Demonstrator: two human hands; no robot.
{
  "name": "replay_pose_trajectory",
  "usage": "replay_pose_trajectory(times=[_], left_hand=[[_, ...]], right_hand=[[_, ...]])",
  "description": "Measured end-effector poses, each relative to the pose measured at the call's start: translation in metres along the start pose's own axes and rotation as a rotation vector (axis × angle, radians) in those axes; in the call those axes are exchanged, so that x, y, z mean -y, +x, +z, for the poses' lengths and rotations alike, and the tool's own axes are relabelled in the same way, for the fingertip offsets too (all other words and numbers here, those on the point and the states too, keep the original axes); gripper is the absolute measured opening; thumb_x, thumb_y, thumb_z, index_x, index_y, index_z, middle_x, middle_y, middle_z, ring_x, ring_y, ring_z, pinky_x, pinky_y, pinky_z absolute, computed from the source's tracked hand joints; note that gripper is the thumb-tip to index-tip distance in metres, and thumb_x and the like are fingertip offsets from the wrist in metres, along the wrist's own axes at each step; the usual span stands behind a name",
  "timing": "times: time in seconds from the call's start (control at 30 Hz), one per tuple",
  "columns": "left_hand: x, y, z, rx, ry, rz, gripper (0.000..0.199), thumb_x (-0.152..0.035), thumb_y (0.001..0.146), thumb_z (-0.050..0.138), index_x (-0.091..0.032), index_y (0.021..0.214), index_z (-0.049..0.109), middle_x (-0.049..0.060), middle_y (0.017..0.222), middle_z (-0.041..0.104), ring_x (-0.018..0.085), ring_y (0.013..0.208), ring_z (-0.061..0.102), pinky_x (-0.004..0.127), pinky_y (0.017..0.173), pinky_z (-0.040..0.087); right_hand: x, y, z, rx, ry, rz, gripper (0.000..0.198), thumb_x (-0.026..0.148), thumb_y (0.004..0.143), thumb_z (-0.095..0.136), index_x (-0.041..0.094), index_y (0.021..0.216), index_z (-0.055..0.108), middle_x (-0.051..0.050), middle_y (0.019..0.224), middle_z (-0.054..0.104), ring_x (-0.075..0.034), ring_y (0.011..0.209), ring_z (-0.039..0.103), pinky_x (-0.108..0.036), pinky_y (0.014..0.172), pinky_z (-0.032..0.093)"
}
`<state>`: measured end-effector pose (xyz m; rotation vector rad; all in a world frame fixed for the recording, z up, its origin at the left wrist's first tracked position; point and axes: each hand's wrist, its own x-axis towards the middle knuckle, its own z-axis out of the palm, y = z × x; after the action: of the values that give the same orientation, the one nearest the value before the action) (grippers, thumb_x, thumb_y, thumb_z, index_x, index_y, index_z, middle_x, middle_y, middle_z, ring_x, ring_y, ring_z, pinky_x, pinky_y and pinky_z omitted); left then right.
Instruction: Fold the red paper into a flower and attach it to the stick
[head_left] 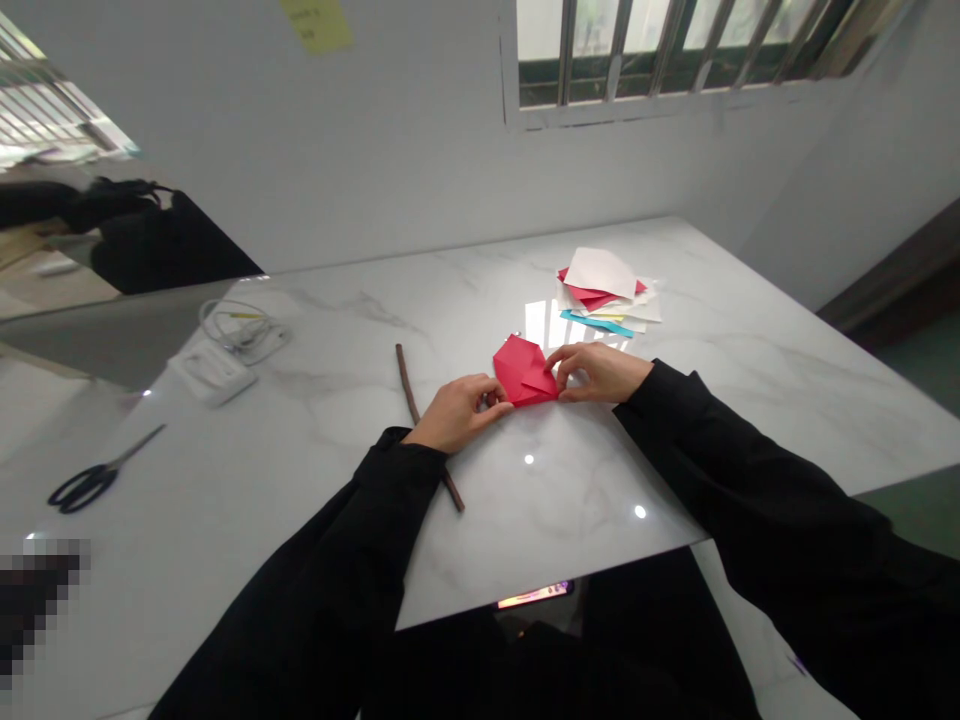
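A piece of folded red paper lies on the white marbled table between my hands, with several creased flaps showing. My left hand pinches its lower left corner between thumb and fingers. At the right edge, my right hand grips the paper, its thumb low at the corner and its index finger on a flap. A thin brown stick passes beneath my left wrist, showing on both sides of it.
Behind my right hand is a pile of paper pieces in white, red and blue. Black-handled scissors, a white power strip and a coiled cable lie to the left. A lit phone shows below the table's front edge.
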<state>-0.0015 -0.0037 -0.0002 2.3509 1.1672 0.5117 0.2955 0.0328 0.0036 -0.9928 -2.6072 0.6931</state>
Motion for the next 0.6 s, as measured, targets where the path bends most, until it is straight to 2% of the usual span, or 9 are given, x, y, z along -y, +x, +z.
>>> replay_pose_trajectory(times=[0.2,0.43,0.53,0.6], left_hand=[[-0.006,-0.002,0.001,-0.026,0.039,0.017,0.028,-0.045,0.097,0.07,-0.021,0.082,0.067,0.001,0.082,0.064,0.016,0.073,0.054,0.03,0.069,0.04],[-0.01,0.002,0.007,-0.076,0.088,-0.033,0.026,-0.036,0.099,0.065,-0.02,0.078,0.063,0.001,0.081,0.065,0.016,0.071,0.055,0.031,0.07,0.039],[-0.013,0.003,0.009,-0.083,0.094,-0.077,0.017,-0.032,0.096,0.066,-0.021,0.084,0.064,0.0,0.081,0.066,0.017,0.072,0.057,0.031,0.07,0.04],[-0.015,0.003,0.009,-0.092,0.079,-0.107,0.008,-0.03,0.096,0.066,-0.022,0.096,0.066,-0.001,0.081,0.067,0.017,0.072,0.058,0.031,0.069,0.04]], right_hand=[[0.002,0.001,0.001,-0.01,-0.002,-0.026,0.015,0.035,0.09,0.076,0.022,0.084,0.079,-0.01,0.128,0.073,-0.026,0.105,0.071,-0.042,0.098,0.052],[0.004,0.003,0.006,-0.047,-0.007,-0.044,0.015,0.029,0.093,0.072,0.019,0.084,0.077,-0.013,0.122,0.072,-0.026,0.104,0.069,-0.043,0.099,0.051],[0.007,0.005,0.01,-0.081,-0.004,-0.047,0.008,0.024,0.092,0.072,0.018,0.089,0.076,-0.014,0.118,0.072,-0.025,0.103,0.068,-0.042,0.098,0.051],[0.008,0.007,0.012,-0.103,-0.003,-0.036,0.005,0.022,0.091,0.072,0.018,0.092,0.075,-0.012,0.113,0.072,-0.024,0.1,0.068,-0.039,0.095,0.051]])
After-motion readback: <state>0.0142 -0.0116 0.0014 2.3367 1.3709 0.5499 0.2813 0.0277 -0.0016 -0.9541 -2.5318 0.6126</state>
